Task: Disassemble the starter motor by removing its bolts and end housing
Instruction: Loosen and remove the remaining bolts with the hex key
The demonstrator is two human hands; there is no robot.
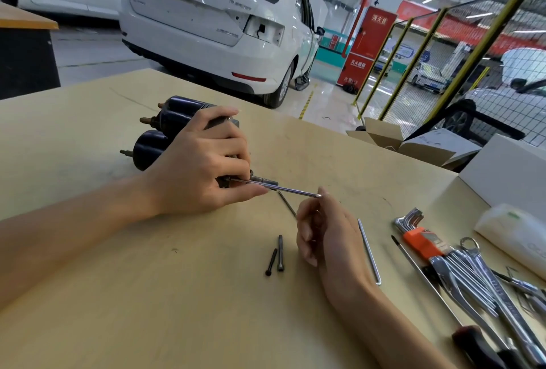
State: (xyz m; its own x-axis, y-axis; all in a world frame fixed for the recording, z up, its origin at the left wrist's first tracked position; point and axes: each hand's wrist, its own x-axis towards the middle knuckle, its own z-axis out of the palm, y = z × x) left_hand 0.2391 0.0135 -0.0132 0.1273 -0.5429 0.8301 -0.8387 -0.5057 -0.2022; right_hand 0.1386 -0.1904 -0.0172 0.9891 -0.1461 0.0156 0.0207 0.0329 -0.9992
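Steel through-bolt (283,189) half-drawn: my left hand (201,167) clamps the starter motor (165,132), right hand (322,229) pinches the bolt's end; next, I pull it straight out.

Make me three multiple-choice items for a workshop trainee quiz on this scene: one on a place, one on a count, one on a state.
1. Where do the loose black bolts lie?
A. on the table between the arms
B. inside the cardboard box
C. on the car

2. How many loose black bolts lie there?
A. one
B. two
C. five

3. What is the left hand doing?
A. resting flat on the table
B. gripping the starter motor
C. holding a wrench

Answers: 1 A, they lie on the wooden table; 2 B, a pair lies side by side; 3 B, its fingers wrap the motor.
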